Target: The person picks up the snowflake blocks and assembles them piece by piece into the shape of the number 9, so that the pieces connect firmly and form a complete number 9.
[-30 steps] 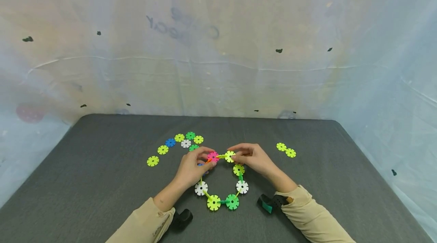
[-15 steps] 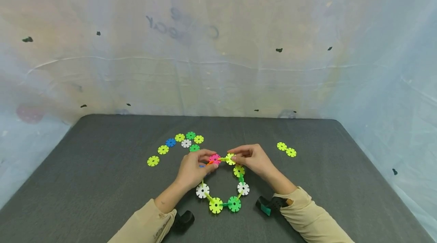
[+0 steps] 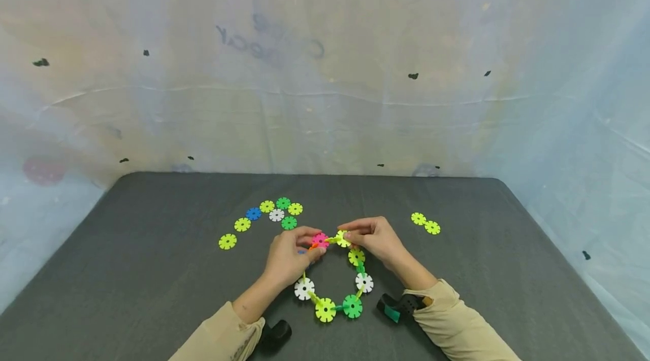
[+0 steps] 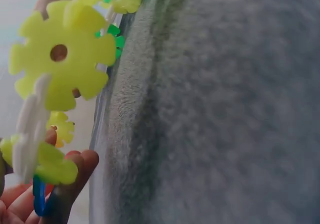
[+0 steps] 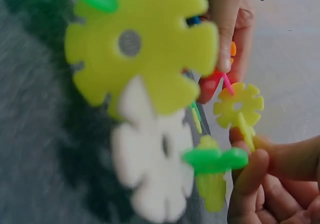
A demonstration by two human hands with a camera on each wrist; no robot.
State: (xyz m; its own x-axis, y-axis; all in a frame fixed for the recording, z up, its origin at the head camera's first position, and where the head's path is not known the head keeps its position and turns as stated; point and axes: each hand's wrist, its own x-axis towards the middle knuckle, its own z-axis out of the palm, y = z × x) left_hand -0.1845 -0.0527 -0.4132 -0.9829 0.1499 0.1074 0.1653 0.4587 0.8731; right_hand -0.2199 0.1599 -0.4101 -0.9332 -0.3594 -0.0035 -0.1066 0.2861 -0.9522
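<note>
A ring of linked snowflake discs is held over the table between my hands in the head view. My left hand (image 3: 285,255) pinches its pink snowflake disc (image 3: 320,241), with an orange disc and a blue one partly hidden by the fingers. Beside it, my right hand (image 3: 377,241) pinches a yellow snowflake disc (image 3: 343,238) by thumb and fingertips. White discs (image 3: 304,289) sit at both sides of the ring. A yellow disc (image 3: 325,310) and a green disc (image 3: 352,306) form the near end. The left wrist view shows a large yellow disc (image 4: 85,82) joined to a white one (image 4: 26,134).
Loose snowflake discs lie beyond my left hand, among them a blue disc (image 3: 253,214) and a green disc (image 3: 289,223). Two yellow discs (image 3: 425,223) lie to the right. Plastic sheeting (image 3: 325,96) hangs behind the grey table (image 3: 152,282).
The linked ring has shifted slightly toward me and to the right, both hands moving with it and keeping their pinch. The loose discs have stayed in place.
</note>
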